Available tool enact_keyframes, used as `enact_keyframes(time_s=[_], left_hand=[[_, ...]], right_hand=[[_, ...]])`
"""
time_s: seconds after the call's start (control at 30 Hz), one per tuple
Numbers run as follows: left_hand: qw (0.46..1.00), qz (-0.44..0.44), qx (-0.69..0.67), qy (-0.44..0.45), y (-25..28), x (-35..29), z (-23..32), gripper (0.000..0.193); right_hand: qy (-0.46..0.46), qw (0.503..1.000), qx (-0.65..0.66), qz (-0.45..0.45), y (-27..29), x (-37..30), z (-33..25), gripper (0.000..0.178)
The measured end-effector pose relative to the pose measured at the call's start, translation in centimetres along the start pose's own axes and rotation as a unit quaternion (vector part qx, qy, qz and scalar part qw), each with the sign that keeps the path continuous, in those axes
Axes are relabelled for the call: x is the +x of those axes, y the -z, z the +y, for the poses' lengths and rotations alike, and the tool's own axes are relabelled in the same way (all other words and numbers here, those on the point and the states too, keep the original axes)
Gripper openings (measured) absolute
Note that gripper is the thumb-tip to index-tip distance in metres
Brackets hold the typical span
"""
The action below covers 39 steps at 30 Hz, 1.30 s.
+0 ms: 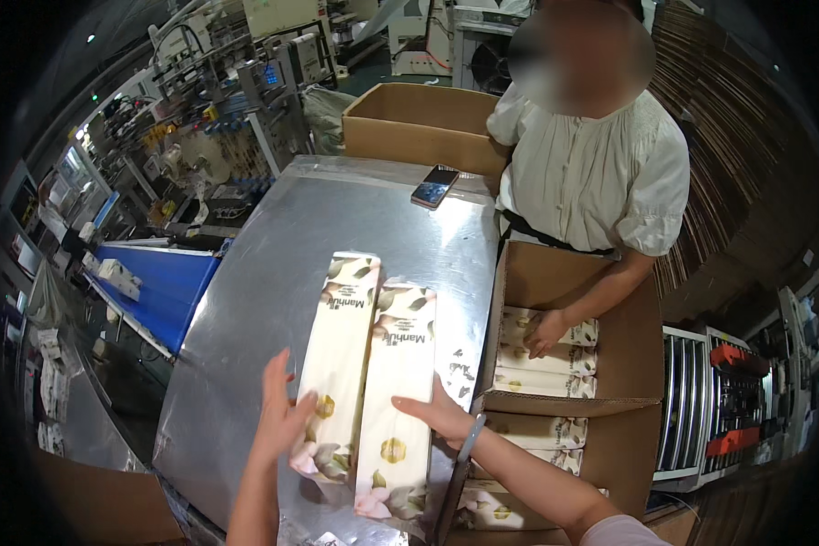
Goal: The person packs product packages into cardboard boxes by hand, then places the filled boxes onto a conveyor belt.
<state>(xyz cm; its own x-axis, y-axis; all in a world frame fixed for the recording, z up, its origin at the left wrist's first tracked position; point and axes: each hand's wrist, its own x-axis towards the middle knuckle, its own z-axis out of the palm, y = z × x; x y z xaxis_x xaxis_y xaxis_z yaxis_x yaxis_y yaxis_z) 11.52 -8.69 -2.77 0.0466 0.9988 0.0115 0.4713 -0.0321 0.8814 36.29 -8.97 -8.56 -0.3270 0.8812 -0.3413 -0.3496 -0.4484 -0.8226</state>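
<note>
Two long cream packs with flower and leaf prints lie side by side on a metal table [246, 264]. My left hand [280, 414] is at the outer side of the left pack [337, 364]. Its fingers are apart, and the thumb touches the pack's edge. My right hand [435, 411] grips the right pack [397, 382], thumb on top and fingers partly hidden along its right side. A bracelet circles my right wrist. Right of the table, similar packs [546, 382] lie in an open cardboard box [623, 350]. A co-worker's hand [548, 332] reaches in over them.
Another open carton [419, 136] stands beyond the table, near a phone [435, 187] on the tabletop. Packs also fill a nearer carton section [519, 473]. A blue conveyor [159, 282] runs at left, a roller track [682, 400] at right. The co-worker [601, 182] stands behind the box.
</note>
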Motion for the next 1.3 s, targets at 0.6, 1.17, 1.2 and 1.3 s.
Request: enact_keyframes(time_s=[0.6, 1.17, 1.2, 1.3], left_hand=[[0.965, -0.157, -0.081, -0.193, -6.6, -11.6, 11.0, 0.073], [0.746, -0.557, 0.314, -0.189, -35.9, -4.0, 19.3, 0.077], [0.757, -0.543, 0.316, -0.18, -37.9, -3.0, 16.6, 0.077], [0.767, -0.422, 0.431, -0.221, -39.9, -5.7, 14.9, 0.049]], right_hand=[[0.243, 0.951, -0.181, -0.062, 5.8, -27.9, -8.3, 0.058], [-0.264, 0.903, -0.336, 0.038, 15.4, -28.0, 7.3, 0.096], [-0.272, 0.89, -0.367, 0.013, 16.4, -26.5, 8.8, 0.093], [-0.334, 0.783, -0.516, -0.095, 19.3, -26.5, 5.7, 0.081]])
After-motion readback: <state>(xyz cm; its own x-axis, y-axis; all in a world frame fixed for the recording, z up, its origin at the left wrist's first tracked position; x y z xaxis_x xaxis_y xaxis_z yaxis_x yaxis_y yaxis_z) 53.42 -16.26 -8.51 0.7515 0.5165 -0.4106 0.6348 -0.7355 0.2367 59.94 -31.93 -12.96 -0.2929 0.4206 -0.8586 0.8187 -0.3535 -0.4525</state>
